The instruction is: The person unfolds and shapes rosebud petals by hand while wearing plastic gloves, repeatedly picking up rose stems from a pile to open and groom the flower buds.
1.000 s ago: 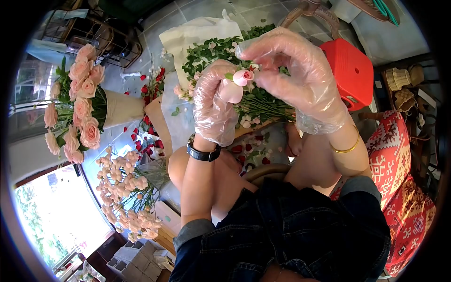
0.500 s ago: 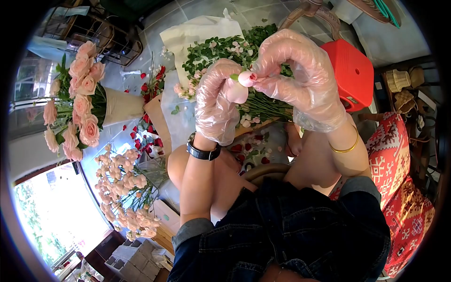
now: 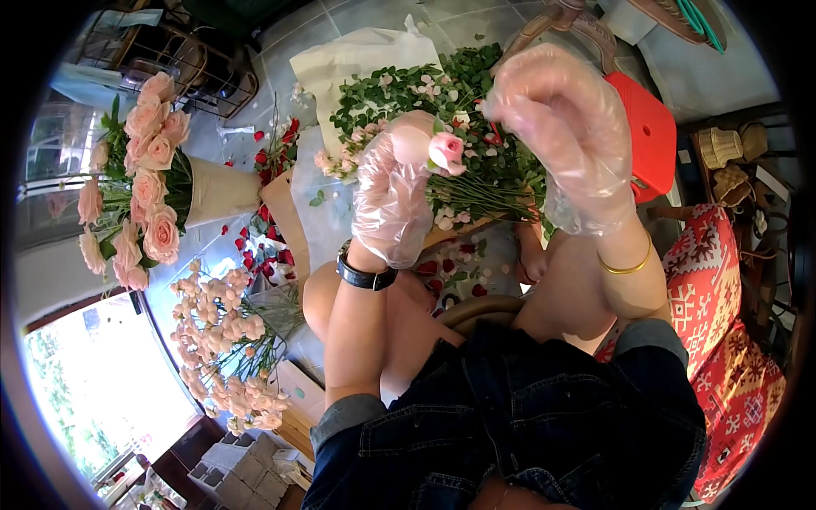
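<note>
My left hand (image 3: 393, 191), in a clear plastic glove, grips a small pink rose (image 3: 447, 151) by its base, the bloom facing right. My right hand (image 3: 571, 140), gloved the same way, is held up to the right, apart from the rose. Its fingers curl together in a pinch; whether anything is between them is hidden. Below both hands lies a bunch of leafy green stems (image 3: 489, 191) with small pale pink blooms. A speck of red shows just under my right fingertips, too small to name.
Large pink roses (image 3: 149, 191) stand in a pale bucket (image 3: 223, 194) at left, with peach blooms (image 3: 217, 327) nearer. Red petals (image 3: 268, 234) litter the floor. White paper (image 3: 327, 68) lies behind the greenery. To the right are a red stool (image 3: 650, 132) and patterned red cloth (image 3: 705, 289).
My right hand has pulled away from the rose, up and to the right. The rose has turned in my left hand, so more of its pink bloom shows.
</note>
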Action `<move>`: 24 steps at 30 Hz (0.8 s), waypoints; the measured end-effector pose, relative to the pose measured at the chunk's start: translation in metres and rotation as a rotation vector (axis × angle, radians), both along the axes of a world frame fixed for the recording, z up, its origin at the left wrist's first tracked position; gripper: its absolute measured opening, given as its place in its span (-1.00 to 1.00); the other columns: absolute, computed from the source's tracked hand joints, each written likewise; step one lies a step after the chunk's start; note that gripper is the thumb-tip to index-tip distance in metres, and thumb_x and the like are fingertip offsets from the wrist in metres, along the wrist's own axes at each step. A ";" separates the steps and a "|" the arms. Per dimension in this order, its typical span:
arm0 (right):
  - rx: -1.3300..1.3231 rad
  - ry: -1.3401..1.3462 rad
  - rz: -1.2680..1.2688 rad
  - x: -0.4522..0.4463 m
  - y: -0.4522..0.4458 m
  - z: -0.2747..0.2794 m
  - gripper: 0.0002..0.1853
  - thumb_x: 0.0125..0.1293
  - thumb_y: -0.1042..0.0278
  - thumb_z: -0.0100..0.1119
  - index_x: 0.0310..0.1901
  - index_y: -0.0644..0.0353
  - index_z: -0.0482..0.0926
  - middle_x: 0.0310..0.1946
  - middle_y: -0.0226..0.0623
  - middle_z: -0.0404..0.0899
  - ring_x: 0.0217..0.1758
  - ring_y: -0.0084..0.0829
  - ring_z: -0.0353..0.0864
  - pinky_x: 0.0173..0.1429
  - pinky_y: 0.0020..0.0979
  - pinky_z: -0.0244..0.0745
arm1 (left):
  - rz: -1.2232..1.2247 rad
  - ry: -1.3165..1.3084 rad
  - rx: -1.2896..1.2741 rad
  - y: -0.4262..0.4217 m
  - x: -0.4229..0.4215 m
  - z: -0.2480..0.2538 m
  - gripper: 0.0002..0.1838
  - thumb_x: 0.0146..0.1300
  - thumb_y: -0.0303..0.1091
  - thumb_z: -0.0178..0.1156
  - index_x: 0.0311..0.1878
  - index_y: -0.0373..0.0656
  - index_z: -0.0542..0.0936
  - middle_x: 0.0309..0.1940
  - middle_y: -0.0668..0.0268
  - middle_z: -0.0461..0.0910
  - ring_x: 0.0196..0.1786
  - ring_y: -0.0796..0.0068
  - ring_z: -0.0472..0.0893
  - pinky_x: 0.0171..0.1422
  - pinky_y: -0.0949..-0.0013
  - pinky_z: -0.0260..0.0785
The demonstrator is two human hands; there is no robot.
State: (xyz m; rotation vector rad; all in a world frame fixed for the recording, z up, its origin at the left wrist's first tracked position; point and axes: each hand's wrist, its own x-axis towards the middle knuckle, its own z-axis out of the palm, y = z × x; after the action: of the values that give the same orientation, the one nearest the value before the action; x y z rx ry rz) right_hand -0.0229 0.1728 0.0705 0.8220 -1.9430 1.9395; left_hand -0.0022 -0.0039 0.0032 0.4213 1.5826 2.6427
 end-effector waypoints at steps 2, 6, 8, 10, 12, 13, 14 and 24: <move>0.077 0.022 -0.001 0.000 0.000 0.000 -0.88 0.09 0.47 0.23 -0.30 0.21 0.55 -0.36 -0.33 0.50 -0.33 -0.55 0.47 -0.24 -0.53 0.36 | 0.007 0.002 -0.072 -0.001 -0.001 -0.001 -0.72 0.21 -0.33 0.16 -0.04 -0.18 0.44 -0.10 0.27 0.47 -0.01 0.39 0.45 0.10 0.27 0.32; 0.216 0.065 0.024 0.001 -0.002 0.001 -0.82 0.07 0.53 0.21 -0.25 0.24 0.52 -0.27 -0.34 0.50 -0.33 -0.56 0.40 -0.24 -0.56 0.30 | -0.029 0.093 0.063 0.002 0.000 -0.002 -0.74 0.27 -0.39 0.07 0.00 -0.23 0.45 -0.10 0.26 0.47 -0.06 0.46 0.48 0.05 0.39 0.34; 0.250 0.062 0.013 0.003 -0.004 0.002 -0.76 0.03 0.48 0.27 -0.22 0.22 0.53 -0.27 -0.35 0.50 -0.37 -0.59 0.36 -0.25 -0.56 0.29 | 0.008 0.045 0.066 0.003 -0.002 0.004 -0.76 0.28 -0.38 0.06 -0.02 -0.24 0.46 -0.14 0.26 0.48 -0.13 0.47 0.50 -0.01 0.40 0.36; 0.274 0.071 -0.001 0.003 -0.004 0.001 -0.72 0.00 0.44 0.31 -0.20 0.20 0.54 -0.28 -0.38 0.49 -0.40 -0.60 0.32 -0.27 -0.57 0.28 | -0.085 0.133 0.049 0.004 -0.007 0.012 -0.79 0.28 -0.35 0.04 -0.10 -0.25 0.48 -0.24 0.27 0.47 -0.25 0.51 0.50 -0.11 0.44 0.35; 0.301 0.072 -0.001 0.004 -0.004 0.002 -0.70 -0.04 0.41 0.34 -0.21 0.19 0.54 -0.29 -0.39 0.48 -0.41 -0.58 0.32 -0.28 -0.56 0.28 | -0.056 0.113 0.036 0.008 -0.006 0.018 -0.80 0.29 -0.31 0.03 -0.19 -0.25 0.49 -0.32 0.29 0.46 -0.34 0.53 0.48 -0.19 0.46 0.32; 0.301 0.072 -0.001 0.003 -0.004 0.003 -0.70 -0.04 0.41 0.34 -0.21 0.19 0.54 -0.29 -0.39 0.48 -0.41 -0.58 0.32 -0.28 -0.56 0.28 | -0.025 0.088 0.031 0.009 -0.005 0.019 -0.80 0.29 -0.29 0.03 -0.22 -0.25 0.50 -0.34 0.29 0.45 -0.37 0.54 0.48 -0.21 0.46 0.31; 0.302 0.089 -0.003 0.003 -0.004 0.003 -0.70 -0.01 0.36 0.34 -0.20 0.16 0.54 -0.32 -0.41 0.47 -0.40 -0.57 0.36 -0.30 -0.55 0.30 | 0.006 0.063 0.027 0.009 -0.005 0.019 -0.79 0.29 -0.28 0.03 -0.25 -0.25 0.50 -0.36 0.30 0.44 -0.40 0.54 0.47 -0.23 0.47 0.30; 0.314 0.089 -0.067 0.007 -0.006 0.004 -0.69 0.00 0.33 0.34 -0.19 0.15 0.54 -0.37 -0.39 0.48 -0.36 -0.50 0.46 -0.30 -0.54 0.38 | 0.067 0.304 -0.197 0.004 -0.018 0.008 -0.80 0.19 -0.29 0.12 -0.30 -0.26 0.50 -0.38 0.27 0.44 -0.33 0.42 0.41 -0.18 0.41 0.25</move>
State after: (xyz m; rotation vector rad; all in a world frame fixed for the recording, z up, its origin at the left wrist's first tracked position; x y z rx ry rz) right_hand -0.0158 0.1664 0.0747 0.8905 -2.2223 1.5538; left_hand -0.0200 -0.0002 0.0116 0.8034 1.9508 2.5298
